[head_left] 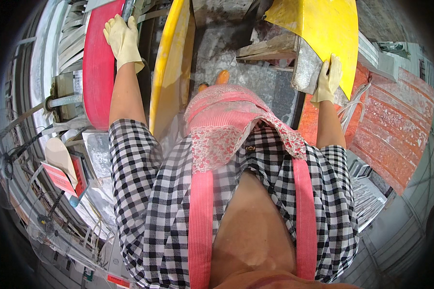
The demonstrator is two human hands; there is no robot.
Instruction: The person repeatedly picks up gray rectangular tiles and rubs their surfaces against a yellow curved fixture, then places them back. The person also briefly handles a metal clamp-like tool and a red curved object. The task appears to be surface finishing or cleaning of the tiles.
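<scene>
Both my hands wear pale cream rubber gloves. My left hand (pixel 122 38) is up at the far left, its fingers curled at the inner edge of a red curved panel (pixel 97 72). Whatever lies inside those fingers is hidden. On the right, my right hand (pixel 328 81) grips the near edge of a bright yellow sheet (pixel 330 36), which hangs down to a pointed corner. A worn grey metal block (pixel 307 67) sits just left of that hand. The thumb's hold is partly out of sight.
A tall yellow panel (pixel 166 62) stands between my left arm and my body. Rough wooden boards (pixel 270 48) jut out ahead. Orange, scuffed corrugated sheeting (pixel 395 125) lies at the right. A fan-like wire guard (pixel 43 221) and a red-edged card (pixel 62 178) are at the left.
</scene>
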